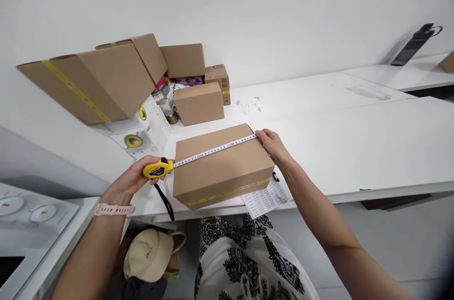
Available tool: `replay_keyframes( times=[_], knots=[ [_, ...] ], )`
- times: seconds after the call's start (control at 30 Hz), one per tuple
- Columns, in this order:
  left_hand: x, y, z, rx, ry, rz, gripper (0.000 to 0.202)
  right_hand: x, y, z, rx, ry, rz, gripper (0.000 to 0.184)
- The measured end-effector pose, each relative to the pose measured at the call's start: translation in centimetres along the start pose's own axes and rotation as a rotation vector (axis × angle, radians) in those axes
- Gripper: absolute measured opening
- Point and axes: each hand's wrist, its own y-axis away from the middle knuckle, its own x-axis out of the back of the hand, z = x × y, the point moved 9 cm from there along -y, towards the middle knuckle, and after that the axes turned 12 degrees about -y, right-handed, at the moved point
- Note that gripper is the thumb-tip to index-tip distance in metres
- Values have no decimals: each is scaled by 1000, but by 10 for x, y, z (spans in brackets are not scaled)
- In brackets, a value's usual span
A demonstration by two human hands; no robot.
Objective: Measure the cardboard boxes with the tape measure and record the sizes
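A brown cardboard box (222,170) with yellow tape on its near side lies at the front of the white table (354,149). My left hand (136,178) is closed around a yellow tape measure case (158,167) at the box's left edge. The white measuring blade (214,150) stretches across the box top. My right hand (272,145) pinches the blade's end at the box's far right corner.
Several cardboard boxes (106,78) are piled at the back left against the wall, with a smaller box (198,103) in front. A printed paper sheet (264,198) sticks out from under the box. A beige cap (149,255) lies below the table edge.
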Motion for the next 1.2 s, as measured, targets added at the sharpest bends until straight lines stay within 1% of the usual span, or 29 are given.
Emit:
replay_keyframes(
  times=[0.07, 0.13, 0.23, 0.3, 0.43, 0.53, 0.67, 0.83, 1.0, 1.2],
  knots=[
    [1, -3, 2, 9, -5, 2, 39, -2, 2, 3, -50, -45, 8, 30],
    [3, -3, 4, 4, -28, -5, 38, -4, 5, 3, -51, -83, 11, 29],
    [4, -4, 8, -20, -90, -54, 40, -6, 6, 2, -31, -140, -23, 30],
    [6, -8, 10, -38, -145, -82, 42, -7, 4, 3, -12, -160, -62, 34],
    [13, -20, 14, -65, -216, -100, 44, -6, 3, 8, 2, -188, -115, 44],
    [13, -28, 19, -84, -237, -145, 45, -2, 4, 11, -6, -181, -102, 49],
    [14, -34, 23, -87, -271, -204, 46, 2, 4, 14, -29, -125, -73, 49],
    [13, -33, 21, -138, -262, -230, 47, 2, 5, 13, -37, -74, -51, 46],
    [9, -29, 18, -167, -299, -269, 49, 2, 5, 11, -34, -56, -39, 44],
    [9, -24, 19, -190, -299, -258, 48, 1, 4, 11, -25, -34, -58, 44]
  ],
)
